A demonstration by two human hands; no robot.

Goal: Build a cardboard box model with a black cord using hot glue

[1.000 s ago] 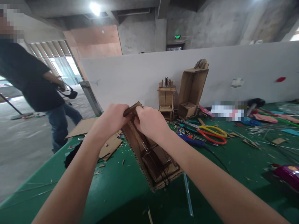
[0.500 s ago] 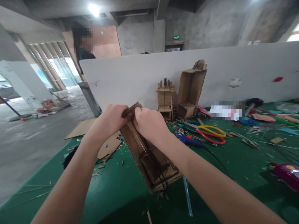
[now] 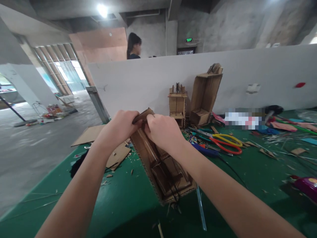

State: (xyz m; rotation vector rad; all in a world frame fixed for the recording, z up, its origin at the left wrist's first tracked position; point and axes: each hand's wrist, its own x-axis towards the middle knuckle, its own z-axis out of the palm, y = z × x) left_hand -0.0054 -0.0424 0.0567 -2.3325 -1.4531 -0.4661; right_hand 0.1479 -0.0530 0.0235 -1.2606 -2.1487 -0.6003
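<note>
Between my hands tilts an open cardboard box (image 3: 143,157) with a smaller cardboard piece and dark cords inside its lower end. My left hand (image 3: 122,127) is closed around the upper left end of the box. My right hand (image 3: 165,130) is closed at the same end, its fingers pinching close to a cardboard flap (image 3: 145,115); what lies under the fingertips is hidden. Dark cord ends (image 3: 175,195) hang over the box's lower edge. A clear stick (image 3: 201,208) lies on the green table below the box.
Behind stand a small cardboard structure (image 3: 177,104) and a taller cardboard box (image 3: 205,94) against a white partition (image 3: 138,79). Scissors (image 3: 226,142), a blue glue gun (image 3: 204,149) and a purple object (image 3: 307,186) lie right. Cardboard scraps (image 3: 119,156) lie left. A person (image 3: 134,46) is beyond the partition.
My hands keep their hold on the box with hardly any movement. The view has shifted slightly, and the person beyond the partition has moved to the right.
</note>
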